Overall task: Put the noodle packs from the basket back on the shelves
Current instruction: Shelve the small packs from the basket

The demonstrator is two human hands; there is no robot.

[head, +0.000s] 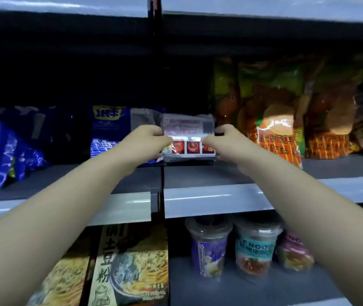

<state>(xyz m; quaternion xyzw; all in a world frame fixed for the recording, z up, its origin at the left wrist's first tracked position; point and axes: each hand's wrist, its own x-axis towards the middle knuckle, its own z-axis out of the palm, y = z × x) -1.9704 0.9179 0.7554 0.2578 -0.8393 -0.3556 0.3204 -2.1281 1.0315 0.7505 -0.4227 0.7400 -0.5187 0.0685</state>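
- Plastic film on that pack, silvery with red panels low on its face. How will it handle?
- Light, I'd judge, and crackly. The film looks slick and shiny. The noodle block inside is probably brittle, so a hard squeeze could crush it.
- Where have I got it?
- Your left hand pinches the pack's left edge and your right hand pinches its right edge, about halfway up. Both hands are closed on it, with the fingers curled over the edges.
- And where does it sit?
- It's upright at the middle shelf, just right of the dark post. It stands between the blue packs and the orange packs. Its bottom edge is at the shelf board, but I can't tell whether it touches.
- Is this the best place to hold it?
- I think so. The side seams are where the film is stiffest, and your fingers stay off the noodles. A grip across the face would more likely slip or dent it.
- What could go wrong when I release?
- A thin pack stood on end may tip forward. The space behind it is too dark to show what it could lean on, so settle the base flat before you loosen your grip. If it slides off the front, the cups are on the shelf below.
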